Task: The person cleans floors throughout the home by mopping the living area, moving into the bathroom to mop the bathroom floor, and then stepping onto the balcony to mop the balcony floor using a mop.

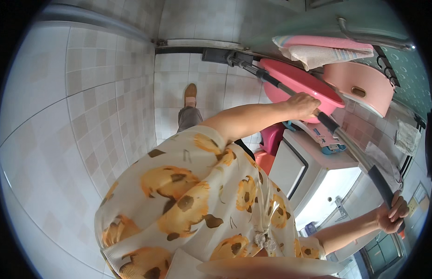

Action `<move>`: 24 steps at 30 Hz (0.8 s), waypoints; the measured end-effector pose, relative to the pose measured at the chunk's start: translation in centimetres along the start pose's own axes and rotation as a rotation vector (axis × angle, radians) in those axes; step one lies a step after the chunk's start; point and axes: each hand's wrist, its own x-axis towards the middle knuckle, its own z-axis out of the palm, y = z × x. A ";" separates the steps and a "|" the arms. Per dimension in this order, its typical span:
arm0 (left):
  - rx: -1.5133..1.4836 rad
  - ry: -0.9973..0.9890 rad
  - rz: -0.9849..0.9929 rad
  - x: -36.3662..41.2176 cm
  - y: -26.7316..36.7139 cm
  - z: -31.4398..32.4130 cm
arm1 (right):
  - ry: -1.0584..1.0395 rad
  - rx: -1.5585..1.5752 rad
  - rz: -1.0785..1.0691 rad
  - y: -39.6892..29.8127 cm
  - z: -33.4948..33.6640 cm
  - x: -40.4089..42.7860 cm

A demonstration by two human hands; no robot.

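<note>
A flat mop slants across the view, its metal pole (353, 146) fitted with dark grey foam sleeves. My left hand (303, 105) is closed around the middle of the pole. Higher up, near the pole's end, my right hand (393, 213) wraps the dark foam grip (380, 183). At the far end, the dark rectangular mop head (216, 56) lies on the tiled floor along the door threshold (202, 43). Just beyond my left hand, a large pink plastic basin (299, 82) stands tilted behind the pole.
A striped towel (327, 52) hangs beside a metal handle (372, 37). A peach-coloured plastic tub (362, 83) is by the wall. Below the pole stand a white cabinet (289, 167) and a washbasin (327, 191) with a tap (339, 209). My brown shoe (190, 91) is on pale tiles (207, 83).
</note>
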 end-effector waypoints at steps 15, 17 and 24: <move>0.035 0.135 0.008 -2.8 -0.7 -4.3 | -0.313 0.072 -0.094 1.6 3.6 4.9; 0.031 0.187 0.019 -3.5 -0.7 -5.2 | -0.392 0.216 -0.094 2.1 4.6 5.1; 0.139 0.176 -0.030 -6.9 -2.4 -8.1 | -0.566 0.153 -0.010 4.5 7.1 4.5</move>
